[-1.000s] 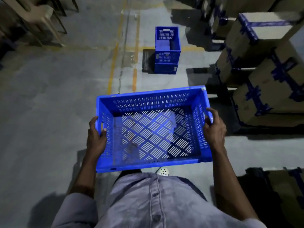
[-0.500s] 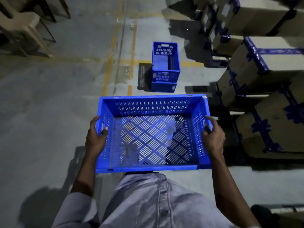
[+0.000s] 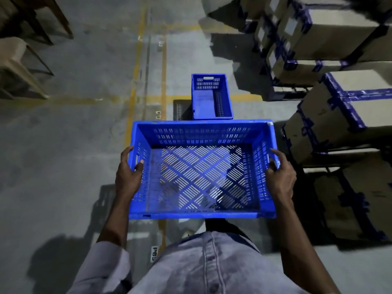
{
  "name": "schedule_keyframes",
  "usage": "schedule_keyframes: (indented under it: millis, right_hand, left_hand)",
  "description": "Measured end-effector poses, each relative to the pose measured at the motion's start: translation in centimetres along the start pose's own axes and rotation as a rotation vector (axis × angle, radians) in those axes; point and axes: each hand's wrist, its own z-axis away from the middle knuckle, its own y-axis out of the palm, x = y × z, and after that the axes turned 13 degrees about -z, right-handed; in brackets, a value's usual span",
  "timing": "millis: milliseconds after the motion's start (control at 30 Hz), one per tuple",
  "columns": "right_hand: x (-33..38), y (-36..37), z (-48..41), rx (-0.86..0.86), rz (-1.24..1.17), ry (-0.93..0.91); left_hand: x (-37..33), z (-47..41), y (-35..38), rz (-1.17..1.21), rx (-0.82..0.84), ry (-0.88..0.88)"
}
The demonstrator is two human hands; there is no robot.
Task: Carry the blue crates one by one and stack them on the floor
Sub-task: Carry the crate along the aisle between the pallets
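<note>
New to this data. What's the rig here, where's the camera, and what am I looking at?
No machine here: a person works bare-handed, and the single picture comes from a wide-angle camera worn on their head, looking forward and down. That is why their shirt shows at the bottom. The left hand and right hand grip the short sides of an empty blue crate, carried above the concrete floor. Ahead, a second blue crate stands on the floor near yellow lines. Taped cardboard boxes are stacked at the right; chairs stand at the far left.
</note>
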Motion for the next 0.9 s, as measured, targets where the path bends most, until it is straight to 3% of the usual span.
schedule_keyframes:
  millis: [300,500,667,900]
  right_hand:
    - [3.8,9.9,-15.7,0.027,-0.042,0.079]
    - [5.7,15.9,-26.2,0.049,-0.001,0.032]
    - [8.9,20.1,-30.8,-0.004,-0.001,0.006]
    - [11.9,27.2,-34.1,-0.128,-0.018,0.09]
  left_hand:
    - [-6.2,-16.3,4.9,-0.019,-0.017,0.004]
    - [-10.5,-25.8,6.2,0.003,-0.072,-0.033]
    - [-12.1,-33.6,7.6,0.018,-0.057,-0.054]
    - [-11.7,-47.0,9.2,0.032,0.04,0.049]
